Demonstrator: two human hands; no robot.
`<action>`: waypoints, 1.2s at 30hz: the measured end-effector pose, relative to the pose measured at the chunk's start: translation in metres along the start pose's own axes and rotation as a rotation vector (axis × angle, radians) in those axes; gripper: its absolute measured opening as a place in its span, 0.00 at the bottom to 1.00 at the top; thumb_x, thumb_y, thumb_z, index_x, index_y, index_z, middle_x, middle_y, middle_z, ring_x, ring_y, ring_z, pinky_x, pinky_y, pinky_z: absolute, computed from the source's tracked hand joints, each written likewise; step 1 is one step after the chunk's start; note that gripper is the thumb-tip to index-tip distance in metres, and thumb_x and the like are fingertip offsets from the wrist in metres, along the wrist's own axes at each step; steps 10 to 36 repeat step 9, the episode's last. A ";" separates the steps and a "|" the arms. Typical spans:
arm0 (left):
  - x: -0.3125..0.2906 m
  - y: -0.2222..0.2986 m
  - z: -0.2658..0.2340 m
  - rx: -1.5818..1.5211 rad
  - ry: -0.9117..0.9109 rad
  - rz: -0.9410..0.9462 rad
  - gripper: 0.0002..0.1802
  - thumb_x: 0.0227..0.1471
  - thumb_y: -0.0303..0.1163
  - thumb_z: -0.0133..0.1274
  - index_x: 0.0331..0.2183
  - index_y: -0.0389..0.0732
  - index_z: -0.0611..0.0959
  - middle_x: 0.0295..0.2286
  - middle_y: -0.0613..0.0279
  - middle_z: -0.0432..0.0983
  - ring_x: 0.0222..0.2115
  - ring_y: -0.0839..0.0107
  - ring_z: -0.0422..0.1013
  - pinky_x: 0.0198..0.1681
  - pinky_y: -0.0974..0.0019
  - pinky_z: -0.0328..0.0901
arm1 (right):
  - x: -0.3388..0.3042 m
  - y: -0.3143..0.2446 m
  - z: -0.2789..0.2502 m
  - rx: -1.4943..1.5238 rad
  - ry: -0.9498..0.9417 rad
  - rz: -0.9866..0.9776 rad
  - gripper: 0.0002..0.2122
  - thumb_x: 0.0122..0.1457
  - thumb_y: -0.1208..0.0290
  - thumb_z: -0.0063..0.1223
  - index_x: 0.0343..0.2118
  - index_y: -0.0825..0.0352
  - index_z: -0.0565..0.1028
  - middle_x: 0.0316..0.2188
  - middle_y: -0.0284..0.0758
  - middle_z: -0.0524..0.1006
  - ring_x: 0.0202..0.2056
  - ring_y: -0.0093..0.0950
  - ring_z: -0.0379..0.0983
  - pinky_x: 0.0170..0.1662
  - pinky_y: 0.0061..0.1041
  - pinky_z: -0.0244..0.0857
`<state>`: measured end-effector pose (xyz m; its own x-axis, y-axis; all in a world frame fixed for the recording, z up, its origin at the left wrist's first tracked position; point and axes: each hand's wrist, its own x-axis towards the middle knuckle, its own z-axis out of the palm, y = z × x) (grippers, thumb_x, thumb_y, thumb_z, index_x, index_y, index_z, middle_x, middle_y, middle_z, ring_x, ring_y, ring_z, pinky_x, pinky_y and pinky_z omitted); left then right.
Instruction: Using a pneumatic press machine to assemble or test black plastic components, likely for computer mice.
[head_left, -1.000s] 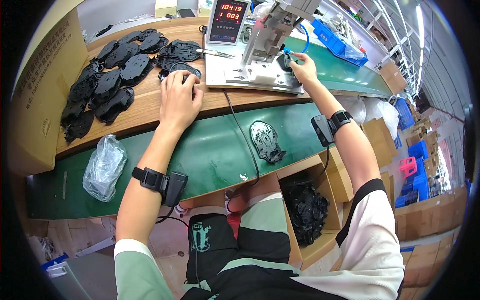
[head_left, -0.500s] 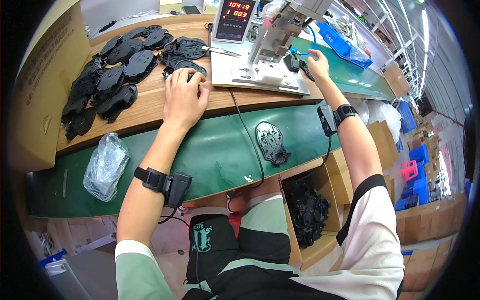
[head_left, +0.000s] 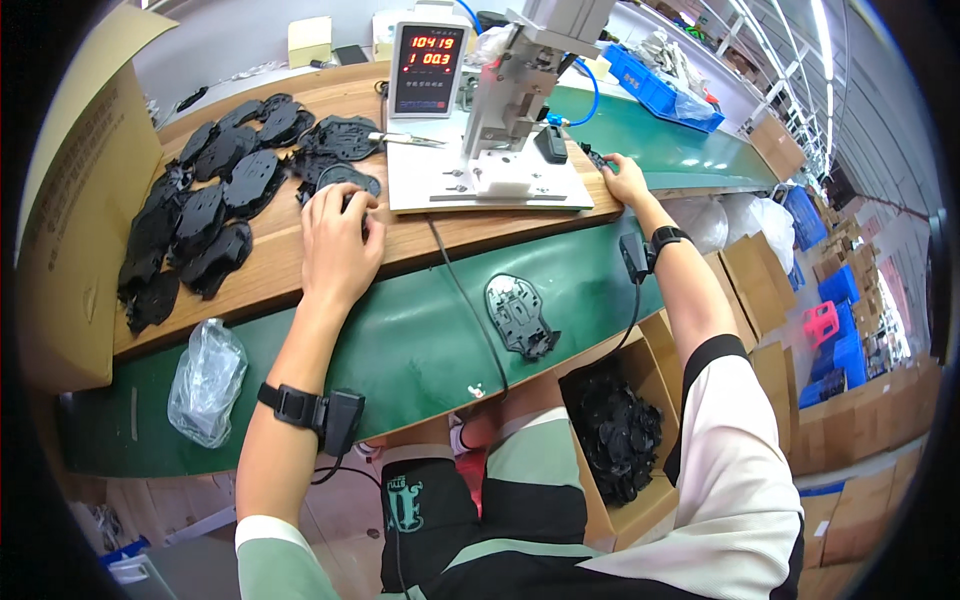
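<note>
On the wooden board, my left hand curls its fingers over a black plastic shell, which it partly hides. To the right of the press, my right hand is closed with its fingertips on a small, long black plastic piece. A pair of scissors or tweezers lies between the shells and the press base. One more mouse-shaped black shell, its inner side up, rests on the green mat in front of me.
Several black shells cover the board's left part, beside a tall carton. A display box stands by the press. A clear plastic bag lies front left. An open carton of black parts is below the table edge; a cable crosses the mat.
My right hand has come down from beside the blue air hose onto the small black piece and closed on it. My left hand stays over its shell. The whole view has shifted slightly.
</note>
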<state>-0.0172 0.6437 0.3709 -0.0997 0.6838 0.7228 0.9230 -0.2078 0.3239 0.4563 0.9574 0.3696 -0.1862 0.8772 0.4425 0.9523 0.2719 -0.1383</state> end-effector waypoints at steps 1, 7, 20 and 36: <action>-0.002 -0.002 -0.001 0.008 0.000 0.007 0.11 0.51 0.28 0.56 0.38 0.37 0.83 0.44 0.52 0.76 0.53 0.52 0.67 0.61 0.50 0.58 | 0.001 -0.007 0.003 0.009 0.004 0.002 0.19 0.62 0.58 0.60 0.53 0.59 0.81 0.47 0.50 0.82 0.50 0.46 0.79 0.55 0.36 0.71; -0.004 -0.003 -0.005 0.007 -0.019 -0.018 0.09 0.49 0.25 0.56 0.36 0.38 0.82 0.44 0.53 0.75 0.53 0.52 0.68 0.60 0.50 0.60 | 0.010 -0.012 0.001 -0.048 -0.258 0.239 0.23 0.51 0.44 0.70 0.46 0.53 0.86 0.49 0.46 0.82 0.54 0.41 0.78 0.61 0.33 0.68; -0.002 -0.004 -0.004 0.024 -0.052 -0.031 0.10 0.48 0.26 0.58 0.37 0.39 0.83 0.44 0.52 0.75 0.54 0.53 0.68 0.62 0.49 0.58 | 0.015 -0.016 -0.006 -0.105 -0.328 0.206 0.28 0.49 0.43 0.71 0.49 0.56 0.85 0.60 0.46 0.76 0.66 0.41 0.66 0.72 0.32 0.52; -0.002 -0.004 -0.004 0.024 -0.052 -0.031 0.10 0.48 0.26 0.58 0.37 0.39 0.83 0.44 0.52 0.75 0.54 0.53 0.68 0.62 0.49 0.58 | 0.015 -0.016 -0.006 -0.105 -0.328 0.206 0.28 0.49 0.43 0.71 0.49 0.56 0.85 0.60 0.46 0.76 0.66 0.41 0.66 0.72 0.32 0.52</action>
